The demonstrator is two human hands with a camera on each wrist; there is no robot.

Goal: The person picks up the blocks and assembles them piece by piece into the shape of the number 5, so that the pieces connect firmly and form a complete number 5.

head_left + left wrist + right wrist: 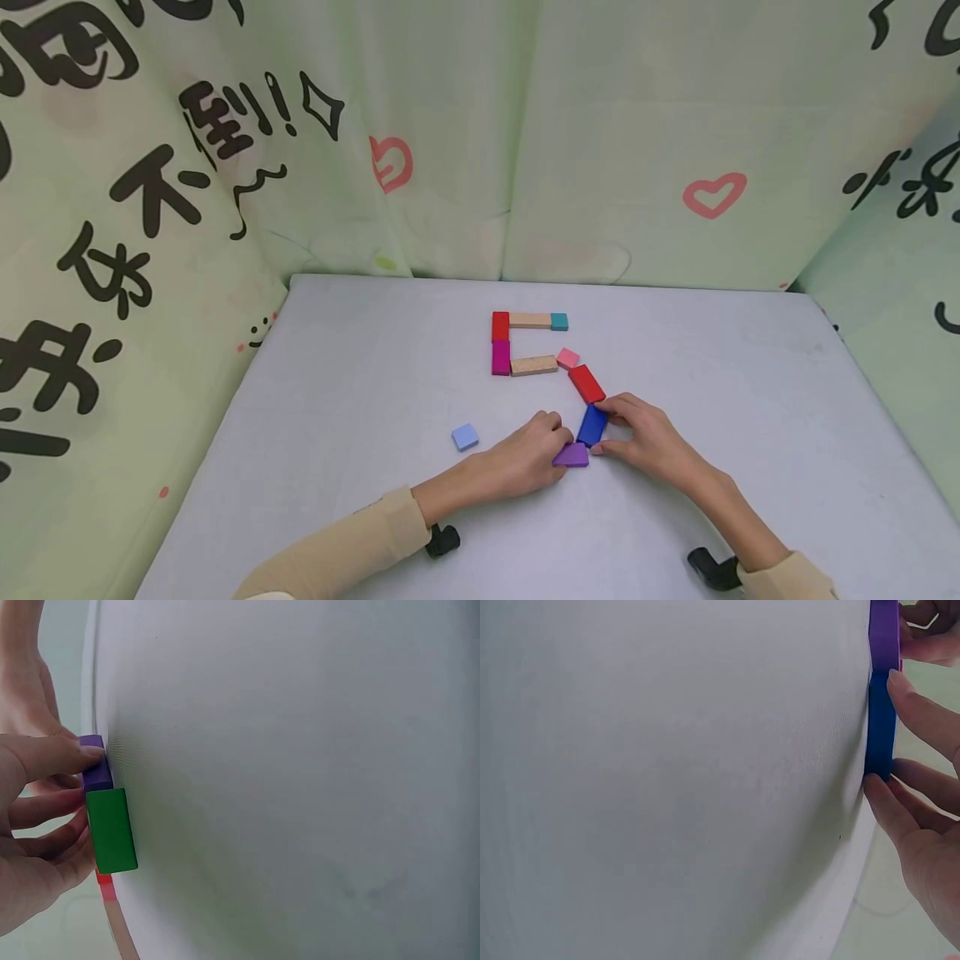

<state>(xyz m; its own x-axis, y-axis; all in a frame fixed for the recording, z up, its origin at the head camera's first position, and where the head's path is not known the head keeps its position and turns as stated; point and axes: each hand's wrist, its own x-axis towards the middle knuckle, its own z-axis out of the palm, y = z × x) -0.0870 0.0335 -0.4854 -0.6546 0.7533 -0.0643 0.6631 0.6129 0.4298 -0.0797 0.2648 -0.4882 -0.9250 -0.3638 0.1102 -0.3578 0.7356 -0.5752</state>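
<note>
My left hand [534, 457] pinches a purple wedge-shaped block [572, 455], with the thumb on its near side in the left wrist view. A green block [112, 830] stands beside the purple one there; in the head view it is hidden. My right hand [647, 440] holds a dark blue block [592, 426] by its two ends, between thumb and fingers. The blue block touches the purple one at its near end and a red block [587, 384] at its far end.
Beyond the red block, a pink block [568, 358] meets a wooden block [534, 366]. A magenta block [501, 358], another red block [500, 326], a second wooden block [530, 321] and a teal block [559, 322] continue the row. A light blue block [465, 437] lies apart, left.
</note>
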